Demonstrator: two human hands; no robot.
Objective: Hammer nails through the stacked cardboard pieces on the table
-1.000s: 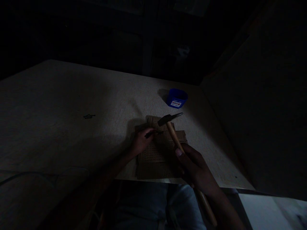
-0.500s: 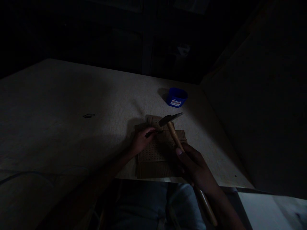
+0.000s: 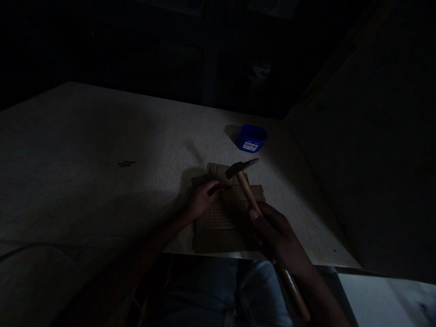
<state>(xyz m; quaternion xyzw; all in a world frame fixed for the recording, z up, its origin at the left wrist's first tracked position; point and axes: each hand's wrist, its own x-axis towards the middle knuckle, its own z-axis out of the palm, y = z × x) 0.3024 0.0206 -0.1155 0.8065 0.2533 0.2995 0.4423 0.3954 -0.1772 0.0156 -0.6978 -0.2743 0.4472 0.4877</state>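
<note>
My right hand (image 3: 277, 231) is wrapped round the wooden handle of a hammer (image 3: 248, 190). The hammer's dark metal head is raised above a piece of brown cardboard (image 3: 218, 240) dotted with rows of small holes. Over the cardboard's left side, the fingers of my left hand (image 3: 200, 197) are pinched together. A thin dark piece that looks like a nail (image 3: 227, 186) shows at those fingertips, close below the hammer head; dim light blurs its outline. Several loose dark nails (image 3: 126, 163) lie on the table to the left.
A blue plastic tub (image 3: 251, 138) with a white label stands on the pale table (image 3: 163, 131) beyond the hammer. A dark upright panel (image 3: 368, 159) borders the right side. At the left edge lies a thin cable (image 3: 37, 245). My legs are below the table's front edge.
</note>
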